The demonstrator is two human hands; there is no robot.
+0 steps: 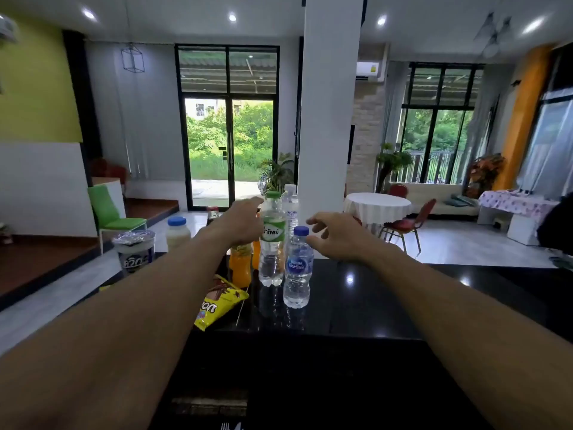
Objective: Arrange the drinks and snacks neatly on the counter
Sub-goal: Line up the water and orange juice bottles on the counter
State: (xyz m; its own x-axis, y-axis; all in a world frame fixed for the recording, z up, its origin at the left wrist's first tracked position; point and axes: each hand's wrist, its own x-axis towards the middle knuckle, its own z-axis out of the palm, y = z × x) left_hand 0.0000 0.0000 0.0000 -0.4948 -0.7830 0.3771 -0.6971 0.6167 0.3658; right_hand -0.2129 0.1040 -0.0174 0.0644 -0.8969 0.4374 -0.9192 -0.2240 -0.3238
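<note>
On the black counter point(387, 305) a green-capped water bottle point(273, 243) stands upright, with a smaller blue-capped water bottle point(298, 271) in front and a white-capped bottle point(290, 209) behind. Two orange drink bottles point(241, 270) stand left of them. A yellow snack bag point(220, 302) lies flat near the left edge. My left hand point(240, 221) reaches over the orange bottles, its fingertips hidden behind the green-capped bottle. My right hand point(335, 232) hovers just right of the blue cap, fingers spread, holding nothing.
A foil-lidded noodle cup point(134, 252), a blue-lidded white jar point(178, 232) and a red-capped dark bottle point(212, 212) stand at the counter's far left. A white pillar point(328, 119) rises behind the bottles. Beyond are a round table point(376, 206) and red chairs.
</note>
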